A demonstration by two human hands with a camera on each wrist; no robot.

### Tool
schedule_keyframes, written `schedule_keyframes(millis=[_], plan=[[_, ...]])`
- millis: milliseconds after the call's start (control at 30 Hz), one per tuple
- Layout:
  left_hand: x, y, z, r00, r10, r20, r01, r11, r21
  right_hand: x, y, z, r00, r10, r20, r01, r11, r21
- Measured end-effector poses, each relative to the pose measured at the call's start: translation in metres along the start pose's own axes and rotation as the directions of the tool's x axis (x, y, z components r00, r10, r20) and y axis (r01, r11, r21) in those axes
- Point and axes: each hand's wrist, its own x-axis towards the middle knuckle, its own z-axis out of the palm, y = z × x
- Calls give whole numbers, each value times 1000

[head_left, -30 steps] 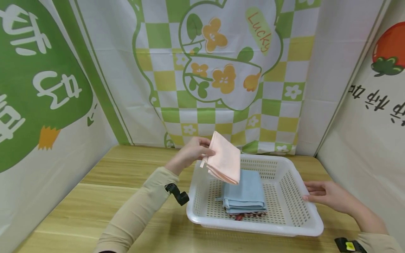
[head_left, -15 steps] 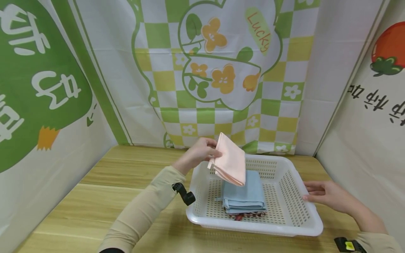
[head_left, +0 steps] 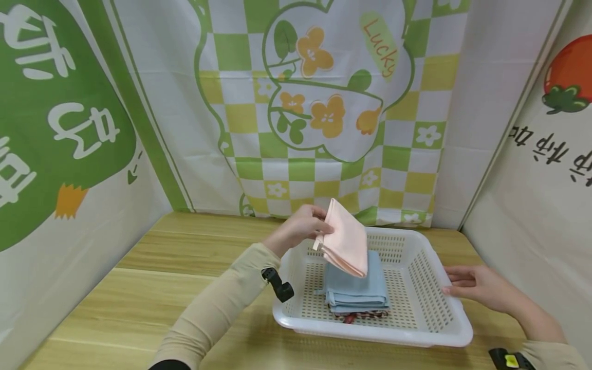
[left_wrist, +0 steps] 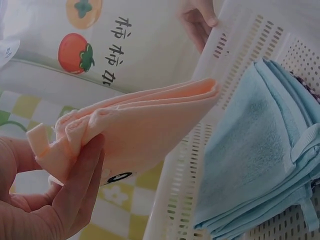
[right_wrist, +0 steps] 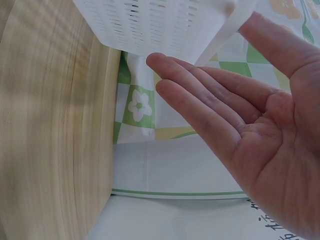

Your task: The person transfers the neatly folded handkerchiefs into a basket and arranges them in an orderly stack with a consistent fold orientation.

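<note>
My left hand (head_left: 302, 226) pinches a folded peach towel (head_left: 346, 237) by its left edge, near a small loop. The towel is tilted in the air above a white perforated basket (head_left: 291, 322). Inside the basket lies a folded light-blue towel (head_left: 356, 288), partly hidden by the peach one in the head view. Under the blue towel shows a brown-and-white patterned cloth (head_left: 370, 313) with a red bit. At the basket's right side is my right hand (head_left: 485, 288); in the right wrist view its fingers (right_wrist: 200, 107) are straight and its thumb touches the rim.
The basket stands on a wooden table (head_left: 185, 288), with bare wood to its left. Printed cloth walls (head_left: 259, 164) close off the back and both sides. Black wrist cameras (head_left: 279, 285) are strapped to both forearms.
My left hand has carried the peach towel to the right and slightly down, further over the blue towel. The right hand and the basket have kept their places.
</note>
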Motion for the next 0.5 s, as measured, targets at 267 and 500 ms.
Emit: schedule_keyframes(millis=[267, 500], plan=[[0, 3, 9, 1000, -5, 11, 5, 1000, -4, -1, 0, 0, 1000, 4, 2, -4, 1000, 0], [5, 1, 15, 999, 17, 45, -17, 1000, 3, -1, -2, 0, 1000, 5, -6, -5, 1000, -4]])
